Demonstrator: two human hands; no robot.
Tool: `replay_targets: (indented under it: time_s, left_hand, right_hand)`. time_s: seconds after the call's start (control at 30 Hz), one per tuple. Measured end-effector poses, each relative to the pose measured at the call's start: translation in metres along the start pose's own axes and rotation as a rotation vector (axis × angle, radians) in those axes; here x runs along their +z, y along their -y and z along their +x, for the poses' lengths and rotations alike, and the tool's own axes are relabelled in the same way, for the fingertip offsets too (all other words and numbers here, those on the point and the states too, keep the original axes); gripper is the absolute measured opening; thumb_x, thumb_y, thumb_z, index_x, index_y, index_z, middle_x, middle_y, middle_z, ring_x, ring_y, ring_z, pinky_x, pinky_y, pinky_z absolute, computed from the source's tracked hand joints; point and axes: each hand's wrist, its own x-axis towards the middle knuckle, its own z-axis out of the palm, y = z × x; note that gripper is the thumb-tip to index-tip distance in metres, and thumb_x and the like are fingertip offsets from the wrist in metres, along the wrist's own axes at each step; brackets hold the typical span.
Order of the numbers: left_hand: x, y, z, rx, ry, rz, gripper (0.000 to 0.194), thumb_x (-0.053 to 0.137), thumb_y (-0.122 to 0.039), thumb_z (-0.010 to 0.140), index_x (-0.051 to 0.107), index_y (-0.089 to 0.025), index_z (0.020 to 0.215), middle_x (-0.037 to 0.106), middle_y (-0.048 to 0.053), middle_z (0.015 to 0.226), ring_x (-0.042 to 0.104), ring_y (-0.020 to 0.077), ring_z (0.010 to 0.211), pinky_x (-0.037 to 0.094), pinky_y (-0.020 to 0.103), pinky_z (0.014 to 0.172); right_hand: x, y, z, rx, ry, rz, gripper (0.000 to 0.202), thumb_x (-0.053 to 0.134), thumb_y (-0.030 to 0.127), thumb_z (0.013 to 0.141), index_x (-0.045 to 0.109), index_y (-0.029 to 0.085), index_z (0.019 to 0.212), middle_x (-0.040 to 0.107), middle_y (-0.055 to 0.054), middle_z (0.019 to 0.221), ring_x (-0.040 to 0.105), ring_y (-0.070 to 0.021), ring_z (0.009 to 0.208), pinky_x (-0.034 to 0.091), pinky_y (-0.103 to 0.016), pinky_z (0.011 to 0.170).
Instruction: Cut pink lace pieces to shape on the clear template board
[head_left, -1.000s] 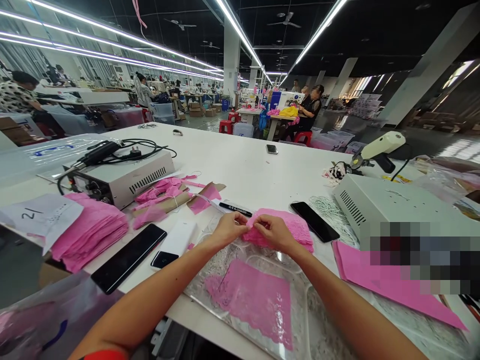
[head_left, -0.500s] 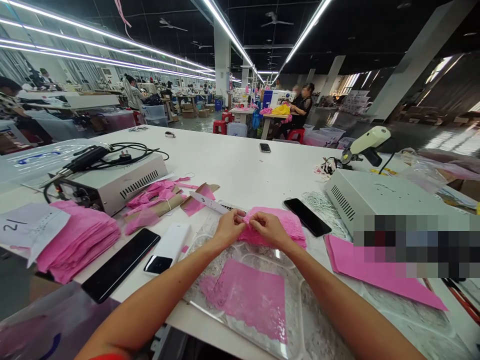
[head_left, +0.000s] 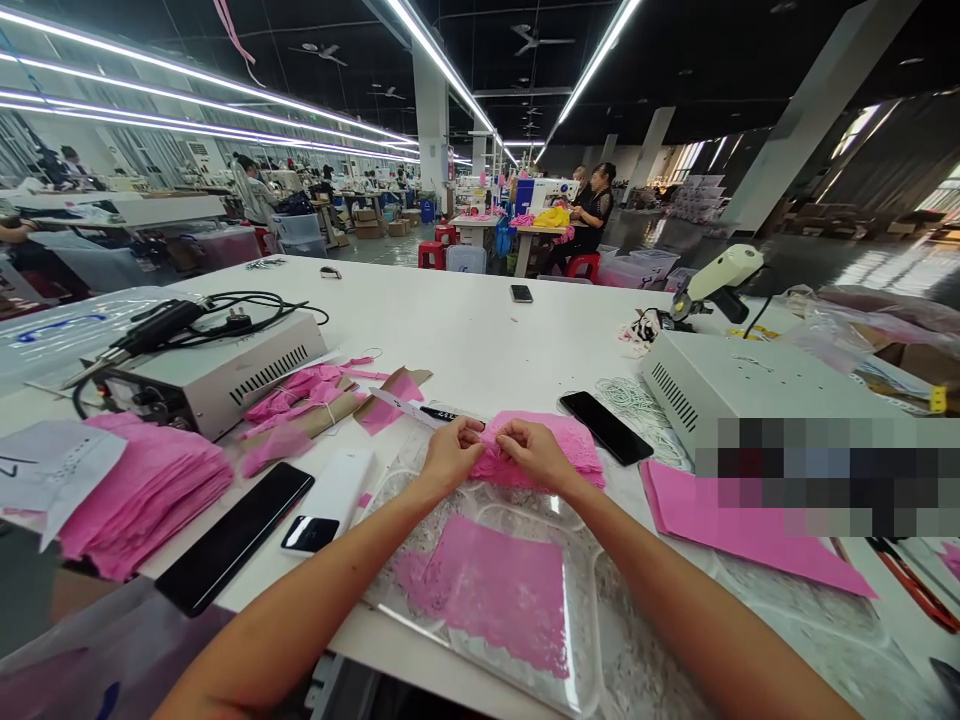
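1. Head view, bottom centre: a clear plastic tray [head_left: 592, 640] sits between my forearms, a flat pink piece [head_left: 506, 590] in or beneath it; I cannot tell which.
2. Mid-frame, my left hand [head_left: 452, 455] and right hand [head_left: 536, 455] pinch the left edge of a pink fabric stack [head_left: 576, 448]; how many layers, I cannot tell.
3. Thin layers probably cling, so I should pinch lightly, feel for one edge and leave the rest flat.
4. Just beyond, a black pen [head_left: 442, 413] and smartphone [head_left: 606, 428] lie flanking the stack.

Pink fabric stack [head_left: 579, 446] (perhaps lacy) lies flat; layered.
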Motion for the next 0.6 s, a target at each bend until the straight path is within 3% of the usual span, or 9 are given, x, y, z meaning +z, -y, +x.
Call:
replay_targets:
  time_s: [0.17,0.37,0.47,0.6]
  left_hand:
    - [-0.009,0.004,-0.007,0.081,-0.04,0.213,0.027,0.052,0.0,0.069,0.065,-0.016,0.086,0.061,-0.002,0.067,0.058,0.0131,0.061,0.047,0.025,0.061]
    - [-0.004,-0.014,-0.02,0.363,-0.012,0.418,0.033,0.045,-0.004,0.082,0.062,-0.018,0.107,0.06,0.008,0.109,0.058,0.0187,0.102,0.047,0.033,0.091]
    - [0.007,-0.016,-0.016,0.469,0.075,0.497,0.028,0.043,-0.005,0.086,0.061,-0.019,0.102,0.062,0.006,0.108,0.057,0.0171,0.106,0.046,0.03,0.095]
    - [0.014,-0.004,-0.012,0.467,0.11,0.634,0.016,0.048,-0.01,0.087,0.062,-0.018,0.089,0.064,0.007,0.099,0.061,0.0201,0.096,0.049,0.034,0.088]
  right_hand:
    - [-0.012,-0.001,-0.002,0.068,-0.029,0.128,0.023,0.055,0.042,0.076,0.055,0.02,0.071,0.064,-0.001,0.061,0.061,-0.0145,0.058,0.05,-0.027,0.057]
    - [-0.02,-0.008,-0.005,0.129,-0.093,0.238,0.03,0.061,0.049,0.07,0.054,0.02,0.073,0.064,-0.001,0.059,0.065,-0.0152,0.058,0.051,-0.026,0.055]
    - [-0.024,-0.008,-0.007,0.133,-0.119,0.273,0.032,0.064,0.049,0.068,0.054,0.02,0.072,0.064,-0.001,0.059,0.065,-0.0149,0.057,0.052,-0.026,0.055]
    - [-0.042,-0.005,-0.011,0.127,-0.177,0.312,0.036,0.067,0.052,0.068,0.052,0.02,0.073,0.064,0.0,0.058,0.065,-0.0152,0.056,0.053,-0.027,0.054]
